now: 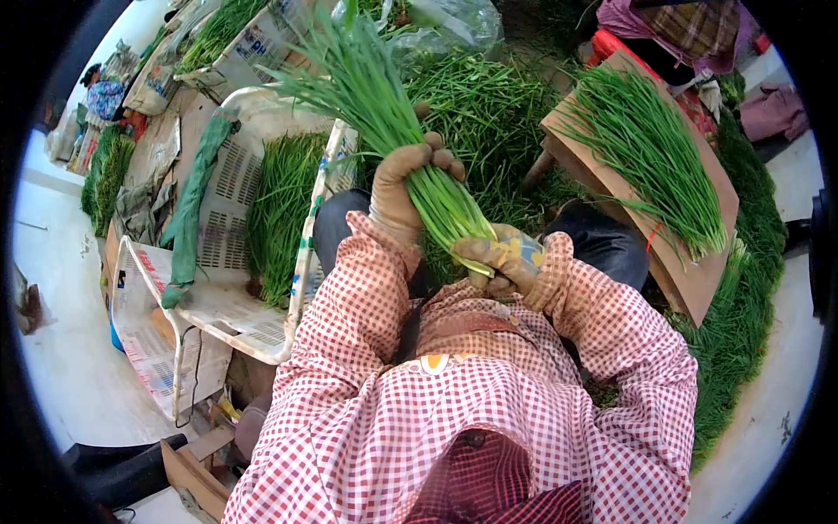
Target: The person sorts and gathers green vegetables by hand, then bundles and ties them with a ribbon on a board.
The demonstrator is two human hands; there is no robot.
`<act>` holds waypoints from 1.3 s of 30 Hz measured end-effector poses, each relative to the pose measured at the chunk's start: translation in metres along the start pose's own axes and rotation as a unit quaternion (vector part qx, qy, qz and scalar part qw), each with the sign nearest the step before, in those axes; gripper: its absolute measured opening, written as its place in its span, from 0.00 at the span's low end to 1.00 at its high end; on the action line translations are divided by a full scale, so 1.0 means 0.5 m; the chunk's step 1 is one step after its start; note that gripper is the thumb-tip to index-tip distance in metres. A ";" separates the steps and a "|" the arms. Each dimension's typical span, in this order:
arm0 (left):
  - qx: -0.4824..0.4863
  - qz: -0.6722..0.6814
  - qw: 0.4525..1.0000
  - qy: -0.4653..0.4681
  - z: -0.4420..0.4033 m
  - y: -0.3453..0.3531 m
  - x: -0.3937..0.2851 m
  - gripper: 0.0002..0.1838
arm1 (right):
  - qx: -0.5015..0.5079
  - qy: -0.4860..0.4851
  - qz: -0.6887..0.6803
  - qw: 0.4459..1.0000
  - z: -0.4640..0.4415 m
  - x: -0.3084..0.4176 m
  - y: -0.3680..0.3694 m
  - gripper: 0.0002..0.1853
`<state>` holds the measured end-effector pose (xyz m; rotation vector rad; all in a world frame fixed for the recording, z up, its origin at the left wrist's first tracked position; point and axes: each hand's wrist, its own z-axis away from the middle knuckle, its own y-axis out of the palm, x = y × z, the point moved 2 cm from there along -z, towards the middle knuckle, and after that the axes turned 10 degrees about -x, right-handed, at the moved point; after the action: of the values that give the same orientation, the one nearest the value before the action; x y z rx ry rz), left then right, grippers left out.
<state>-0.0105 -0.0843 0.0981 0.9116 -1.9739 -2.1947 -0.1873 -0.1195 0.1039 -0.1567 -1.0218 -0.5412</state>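
A thick bunch of long green stalks (pixel 371 105) slants across the middle of the view, leaves at the upper left, pale ends near my lap. My left hand (pixel 406 183), in a tan glove, is wrapped round its middle. Lower down, my right hand (pixel 506 258), in a soiled glove with a blue and yellow patch, closes round the pale stalk ends. Beyond both hands a loose heap of green stalks (pixel 476 105) covers the ground. To the right, more stalks (pixel 655 157) lie on a cardboard sheet (pixel 567 127).
At the left stands a white plastic crate (pixel 279 349) with green stalks (pixel 284 210) inside and a green cloth (pixel 196 201) over it. A clear plastic bag (pixel 458 26) is at the top. A long green pile (pixel 751 288) runs along the right.
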 end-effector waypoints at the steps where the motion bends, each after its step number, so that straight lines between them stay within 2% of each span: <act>1: 0.030 0.010 1.000 -0.004 -0.008 -0.001 -0.004 0.32 | 0.025 -0.021 -0.033 0.999 0.004 0.007 0.002 0.23; 3: 0.026 0.005 0.999 0.023 -0.006 0.008 -0.019 0.31 | 0.090 -0.078 -0.059 0.991 0.002 0.020 0.007 0.25; 6: 0.019 0.032 0.996 0.075 -0.011 -0.002 -0.058 0.29 | 0.095 -0.091 -0.065 0.989 0.021 -0.007 -0.018 0.24; 7: 0.005 0.028 0.993 0.114 -0.011 -0.002 -0.079 0.28 | 0.105 -0.050 0.076 0.990 0.033 -0.004 -0.039 0.23; 8: -0.010 0.025 0.988 0.152 -0.010 -0.002 -0.094 0.26 | 0.135 -0.065 0.091 0.985 0.015 -0.051 -0.069 0.22; 10: -0.018 0.002 0.984 0.176 -0.004 0.016 -0.101 0.27 | -0.058 -0.195 0.179 0.963 -0.012 -0.103 -0.110 0.25; 11: -0.020 0.005 0.984 0.175 -0.005 0.025 -0.097 0.27 | -0.105 -0.213 0.010 0.971 -0.032 -0.101 -0.121 0.26; 12: -0.022 0.010 0.985 0.174 -0.008 0.031 -0.089 0.26 | -0.149 -0.227 -0.158 0.949 -0.049 -0.083 -0.129 0.28; 13: -0.013 -0.021 0.975 0.220 -0.015 0.032 -0.079 0.22 | -0.181 -0.311 -0.231 0.904 -0.058 -0.063 -0.128 0.29; 14: -0.008 -0.018 0.976 0.216 -0.018 0.036 -0.065 0.22 | -0.225 -0.351 -0.285 0.863 -0.064 -0.035 -0.100 0.29; 15: -0.005 -0.022 0.985 0.173 -0.018 0.040 -0.046 0.20 | -0.266 -0.393 -0.329 0.816 -0.068 -0.007 -0.072 0.30; 16: -0.004 -0.028 0.991 0.131 -0.017 0.042 -0.025 0.18 | -0.320 -0.390 -0.361 0.785 -0.073 0.013 -0.039 0.30; 17: -0.048 -0.043 0.983 0.173 -0.022 0.037 0.004 0.14 | -0.230 -0.413 -0.411 0.780 -0.145 -0.027 -0.045 0.31; 18: -0.065 -0.009 0.991 0.119 -0.017 0.037 0.013 0.14 | -0.220 -0.429 -0.399 0.780 -0.149 -0.036 -0.041 0.30; 20: -0.073 -0.050 0.981 0.173 -0.015 0.036 -0.002 0.15 | -0.198 -0.462 -0.377 0.778 -0.155 -0.052 -0.032 0.29; 21: -0.074 -0.047 0.980 0.178 -0.012 0.028 -0.011 0.15 | -0.212 -0.397 -0.372 0.812 -0.110 -0.035 -0.042 0.30; 22: -0.075 -0.037 0.988 0.127 -0.011 0.016 -0.017 0.14 | -0.225 -0.331 -0.364 0.841 -0.086 -0.027 -0.063 0.31; 23: -0.077 -0.027 0.994 0.075 -0.006 0.003 -0.017 0.14 | -0.247 -0.377 -0.204 0.869 -0.086 -0.020 -0.090 0.38; 24: -0.080 -0.022 0.993 0.078 -0.001 -0.005 -0.008 0.14 | -0.276 -0.424 -0.047 0.861 -0.073 0.005 -0.103 0.45; 25: -0.097 -0.049 0.991 0.081 -0.003 -0.008 0.010 0.14 | -0.285 -0.434 0.170 0.837 -0.049 0.018 -0.100 0.49; 26: -0.111 -0.075 0.987 0.085 -0.005 -0.004 0.028 0.14 | -0.279 -0.428 0.381 0.771 -0.009 0.052 -0.082 0.53; 27: -0.111 -0.070 0.989 0.066 0.000 0.009 0.047 0.14 | -0.255 -0.372 0.460 0.765 0.001 0.074 -0.057 0.60; 28: -0.105 -0.047 0.989 0.096 0.005 0.028 0.067 0.16 | -0.231 -0.349 0.551 0.722 -0.022 0.071 -0.043 0.57; 30: -0.066 -0.061 0.993 0.072 0.006 0.029 0.088 0.19 | -0.217 -0.424 0.443 0.760 -0.105 -0.010 -0.094 0.54; 31: -0.070 -0.076 0.994 0.048 0.005 0.017 0.091 0.20 | -0.227 -0.425 0.437 0.759 -0.078 0.006 -0.075 0.49; 33: -0.079 -0.108 0.991 -0.026 -0.002 -0.019 0.100 0.21 | -0.242 -0.409 0.430 0.768 -0.087 0.009 -0.078 0.48; 34: -0.084 -0.102 0.991 -0.020 -0.001 -0.036 0.105 0.21 | -0.270 -0.381 0.411 0.783 -0.091 0.001 -0.081 0.47; 35: -0.129 -0.110 0.985 -0.042 0.003 -0.037 0.106 0.21 | -0.264 -0.432 0.362 0.783 -0.092 -0.002 -0.083 0.47; 36: -0.171 -0.118 0.976 -0.065 0.004 -0.041 0.106 0.20 | -0.259 -0.431 0.365 0.783 -0.104 -0.012 -0.090 0.47; 37: -0.137 -0.063 0.986 -0.077 0.004 -0.046 0.107 0.20 | -0.260 -0.454 0.368 0.769 -0.114 -0.027 -0.098 0.47; 39: -0.125 -0.043 0.989 -0.071 0.005 -0.063 0.111 0.20 | -0.253 -0.497 0.401 0.727 -0.111 -0.034 -0.097 0.46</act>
<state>-0.0467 -0.0991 0.0475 0.8398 -1.6843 -2.5476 -0.1755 -0.1756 0.0547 -1.4471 -1.6600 0.1570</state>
